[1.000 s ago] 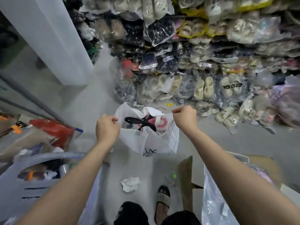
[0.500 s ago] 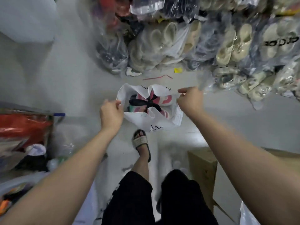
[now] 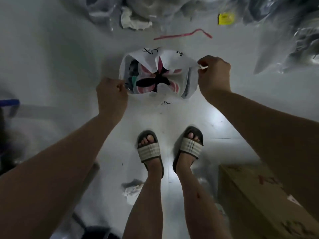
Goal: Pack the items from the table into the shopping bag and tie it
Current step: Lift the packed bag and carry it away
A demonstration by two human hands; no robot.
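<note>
Looking straight down now, we hold the shopping bag (image 3: 174, 59) lower above the floor (image 3: 51, 66), left hand (image 3: 112, 95) and right hand (image 3: 214, 75) each with grip pinching its rim.

A single head-worn wide-angle view looks almost straight down past both forearms to the floor (image 3: 51, 54); the person's own sandalled feet (image 3: 170, 149) lie near, the shopping bag (image 3: 174, 59) farther out, edges bent by the lens
</note>
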